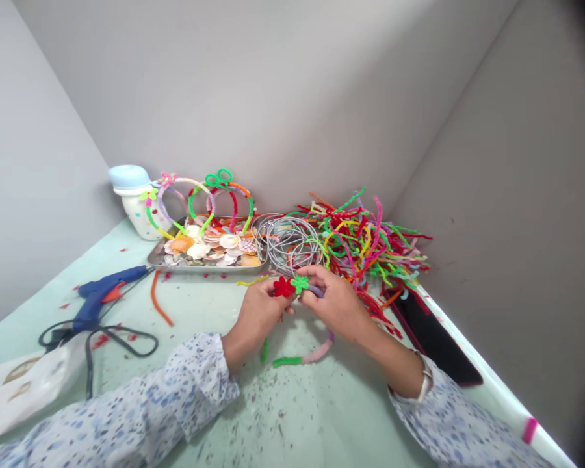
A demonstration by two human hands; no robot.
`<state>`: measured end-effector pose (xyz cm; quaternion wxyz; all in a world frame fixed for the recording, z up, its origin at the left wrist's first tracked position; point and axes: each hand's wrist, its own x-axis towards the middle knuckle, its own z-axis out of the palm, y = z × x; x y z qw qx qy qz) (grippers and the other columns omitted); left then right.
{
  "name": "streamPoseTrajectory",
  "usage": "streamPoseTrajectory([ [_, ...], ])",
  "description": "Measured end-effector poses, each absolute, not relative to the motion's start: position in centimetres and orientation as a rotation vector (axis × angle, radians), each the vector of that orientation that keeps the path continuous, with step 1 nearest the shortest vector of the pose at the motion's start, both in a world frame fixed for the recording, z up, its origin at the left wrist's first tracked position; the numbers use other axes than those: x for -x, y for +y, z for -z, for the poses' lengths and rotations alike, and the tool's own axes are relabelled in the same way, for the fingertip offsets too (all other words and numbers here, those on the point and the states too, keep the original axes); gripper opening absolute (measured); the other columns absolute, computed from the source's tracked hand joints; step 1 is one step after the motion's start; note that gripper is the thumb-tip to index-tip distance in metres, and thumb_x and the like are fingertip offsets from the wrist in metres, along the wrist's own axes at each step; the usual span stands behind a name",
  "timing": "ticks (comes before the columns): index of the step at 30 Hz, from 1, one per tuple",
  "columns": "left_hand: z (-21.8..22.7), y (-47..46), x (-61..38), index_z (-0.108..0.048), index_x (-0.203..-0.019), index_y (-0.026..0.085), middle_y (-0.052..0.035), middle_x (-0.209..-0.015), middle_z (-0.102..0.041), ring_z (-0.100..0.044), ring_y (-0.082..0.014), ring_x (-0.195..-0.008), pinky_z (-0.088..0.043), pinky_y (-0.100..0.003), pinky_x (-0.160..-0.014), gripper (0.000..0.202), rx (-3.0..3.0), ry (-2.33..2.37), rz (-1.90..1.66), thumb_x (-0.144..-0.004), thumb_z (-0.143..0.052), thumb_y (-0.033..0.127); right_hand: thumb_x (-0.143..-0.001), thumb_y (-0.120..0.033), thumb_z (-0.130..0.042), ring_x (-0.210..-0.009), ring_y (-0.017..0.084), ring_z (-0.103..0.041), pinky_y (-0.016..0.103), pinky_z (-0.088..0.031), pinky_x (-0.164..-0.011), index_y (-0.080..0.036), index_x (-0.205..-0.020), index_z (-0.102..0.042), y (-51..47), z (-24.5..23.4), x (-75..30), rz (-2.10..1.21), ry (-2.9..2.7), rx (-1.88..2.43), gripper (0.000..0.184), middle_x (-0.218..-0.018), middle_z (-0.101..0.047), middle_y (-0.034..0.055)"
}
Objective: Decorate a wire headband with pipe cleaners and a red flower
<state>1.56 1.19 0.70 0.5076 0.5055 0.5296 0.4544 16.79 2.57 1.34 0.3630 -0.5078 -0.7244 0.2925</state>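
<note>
Both hands are closed on a headband (318,353) wrapped in fuzzy pipe cleaner, held just above the table with its open ends hanging toward me. Its visible sections are purple, pink and green. My left hand (257,311) pinches it beside a red pipe-cleaner flower (283,287). With thumb and fingers, my right hand (340,308) grips the purple part next to a green flower (299,284). The two flowers sit side by side at the top of the band. My fingers hide part of the band's left side.
A metal tray (209,268) of shells stands behind, with decorated headbands (187,182) on it. Coiled wire (292,244) and a heap of pipe cleaners (365,240) lie to its right. A blue glue gun (97,296), white jar (139,211) and dark phone (433,338) flank the work area.
</note>
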Motion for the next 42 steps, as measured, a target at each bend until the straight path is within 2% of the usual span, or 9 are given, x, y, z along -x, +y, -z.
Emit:
streamPoseTrajectory([
  [8, -0.4, 1.4, -1.5, -0.068, -0.082, 0.014, 0.0009, -0.051, -0.059, -0.046, -0.009, -0.041, -0.034, -0.019, -0.041, 0.019, -1.259, 1.303, -1.085, -0.071, -0.063, 0.028, -0.071, -0.016, -0.051, -0.066, 0.015, -0.058, 0.027, -0.045, -0.063, -0.024, -0.109, -0.057, 2.1, -2.1, -16.5, -0.629, -1.919, 1.381, 0.039, -0.078, -0.063, -0.0016],
  [13, -0.7, 1.4, -1.5, -0.066, -0.079, 0.014, 0.0027, -0.049, -0.057, -0.044, -0.0088, -0.04, -0.034, -0.019, -0.04, 0.016, -1.247, 1.289, -1.106, -0.069, -0.064, 0.027, -0.071, -0.014, -0.05, -0.07, 0.015, -0.058, 0.027, -0.045, -0.066, -0.024, -0.11, -0.055, 2.0, -2.2, -16.4, -0.653, -1.877, 1.333, 0.04, -0.08, -0.063, -0.0015],
  [20, -0.5, 1.4, -1.4, -0.063, -0.077, 0.015, 0.0021, -0.049, -0.058, -0.043, -0.0089, -0.039, -0.033, -0.021, -0.042, 0.018, -1.201, 1.216, -1.114, -0.068, -0.067, 0.029, -0.071, -0.014, -0.052, -0.066, 0.013, -0.057, 0.025, -0.044, -0.06, -0.02, -0.106, -0.052, 2.3, -2.3, -16.3, -0.952, -1.63, 1.202, 0.036, -0.077, -0.062, -0.0013],
  [26, -1.3, 1.2, -1.4, -0.061, -0.076, 0.014, 0.0046, -0.045, -0.05, -0.038, -0.0066, -0.039, -0.025, -0.02, -0.041, 0.017, -1.141, 1.114, -1.085, -0.07, -0.066, 0.029, -0.071, -0.016, -0.056, -0.065, 0.011, -0.056, 0.023, -0.043, -0.058, -0.019, -0.102, -0.052, 2.2, -2.4, -16.2, -1.1, -1.453, 1.145, 0.031, -0.079, -0.062, -0.001],
  [32, -2.0, 1.3, -1.4, -0.057, -0.073, 0.014, 0.0065, -0.051, -0.046, -0.036, -0.0046, -0.042, -0.022, -0.02, -0.041, 0.019, -1.039, 0.962, -1.097, -0.066, -0.07, 0.025, -0.073, -0.017, -0.055, -0.064, 0.012, -0.054, 0.023, -0.043, -0.059, -0.02, -0.098, -0.053, 2.0, -2.3, -16.3, -0.979, -1.51, 1.132, 0.025, -0.076, -0.059, -0.0022],
  [42, -2.6, 1.4, -0.8, -0.051, -0.065, 0.015, 0.0055, -0.051, -0.042, -0.031, -0.0046, -0.044, -0.019, -0.021, -0.042, 0.018, -1.082, 0.83, -0.935, -0.068, -0.068, 0.022, -0.072, -0.013, -0.052, -0.064, 0.012, -0.053, 0.025, -0.044, -0.062, -0.022, -0.1, -0.054, 1.9, -2.0, -16.8, -0.717, -1.627, 1.212, 0.03, -0.075, -0.058, -0.0031],
])
